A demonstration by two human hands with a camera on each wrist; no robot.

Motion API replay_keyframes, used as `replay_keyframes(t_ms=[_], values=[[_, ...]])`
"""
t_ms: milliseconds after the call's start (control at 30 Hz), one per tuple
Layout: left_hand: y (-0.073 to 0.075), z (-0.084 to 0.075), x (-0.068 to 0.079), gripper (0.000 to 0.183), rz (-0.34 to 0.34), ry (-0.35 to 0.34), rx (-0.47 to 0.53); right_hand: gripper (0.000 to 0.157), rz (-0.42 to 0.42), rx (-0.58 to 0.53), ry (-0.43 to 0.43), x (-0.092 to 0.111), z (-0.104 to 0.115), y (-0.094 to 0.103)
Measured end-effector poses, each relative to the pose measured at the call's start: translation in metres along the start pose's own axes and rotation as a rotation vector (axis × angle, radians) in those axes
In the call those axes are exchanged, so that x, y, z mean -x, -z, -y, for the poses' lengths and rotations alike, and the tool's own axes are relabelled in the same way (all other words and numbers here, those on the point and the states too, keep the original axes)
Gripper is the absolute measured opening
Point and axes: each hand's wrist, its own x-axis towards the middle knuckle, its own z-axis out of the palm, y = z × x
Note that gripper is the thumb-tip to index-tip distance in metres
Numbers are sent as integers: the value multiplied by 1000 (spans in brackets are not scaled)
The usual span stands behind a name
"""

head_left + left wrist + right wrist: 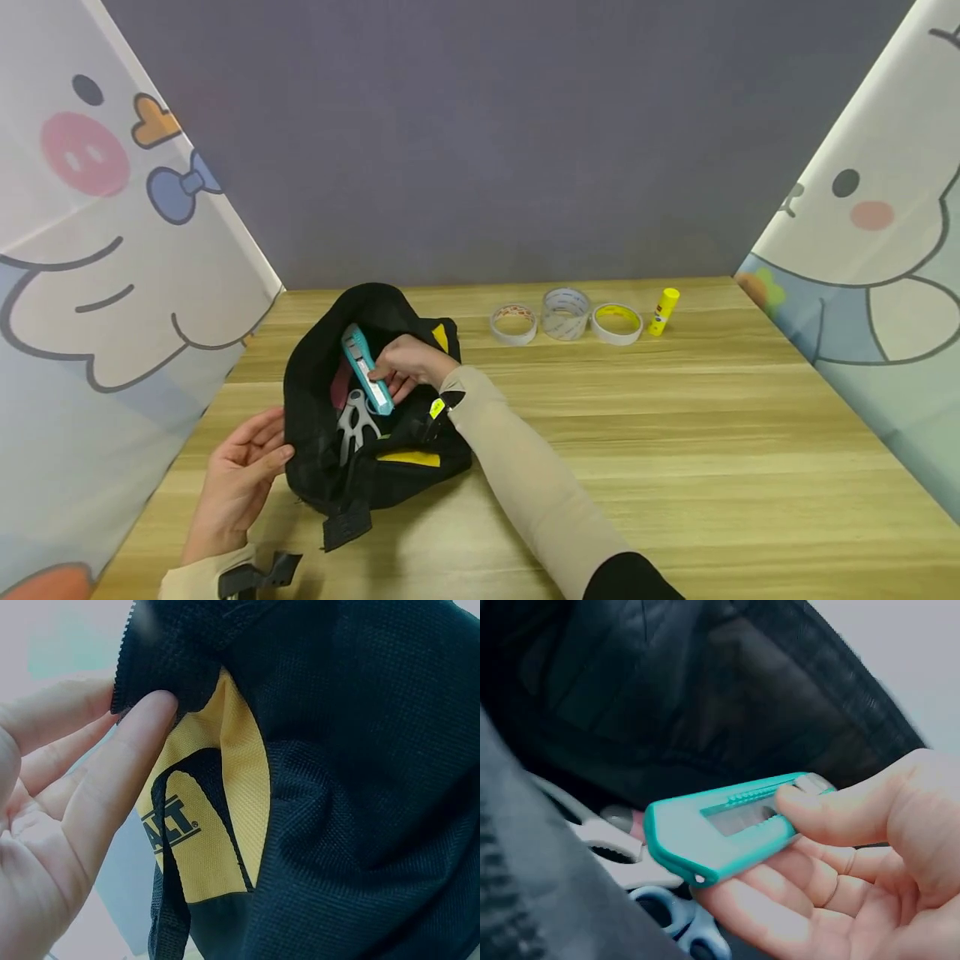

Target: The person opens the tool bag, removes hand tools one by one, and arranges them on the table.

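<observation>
A black bag (307,392) with yellow patches stands open on the table at left of centre. My left hand (243,471) pinches its left rim between thumb and fingers, by the zipper edge (124,656) in the left wrist view. Inside the bag's mouth, my right hand (411,365) holds a teal utility knife (366,371), with the thumb on top near the slider end and the fingers beneath. Below the knife lie grey-white scissor-like handles (356,421). Light blue looped handles (679,915) show beside them in the right wrist view. The bag's bottom is hidden.
Behind and right of the bag stand a white tape roll (513,335), a clear tape roll (551,323), another white roll with a yellow core (617,338) and a yellow glue stick (663,312). A grey panel (495,167) rises at the table's back, with printed panels on both sides.
</observation>
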Motion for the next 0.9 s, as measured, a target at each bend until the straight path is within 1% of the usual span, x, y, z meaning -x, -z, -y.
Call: replay_keyframes(t_ms=[167,333,467,633,733,800,833,900], values=[[1,-3,2,52,-6,2,0,7,19,69,3,9,12,-2],[1,-4,3,52,-4,0,15,7,14,98,10,18,19,0],[1,-3,3,52,-1,-1,17,10,66,111,29,30,26,5],[0,-3,2,51,-2,-2,-10,11,149,134,60,46,35,12],[-1,-3,1,51,6,2,-11,12,190,131,63,55,38,19],[-2,-3,0,51,3,8,-14,14,208,137,65,62,40,23],[-2,-2,0,51,5,10,0,16,212,140,67,66,40,26],[-1,-1,0,51,3,13,-2,19,207,154,79,72,40,31]])
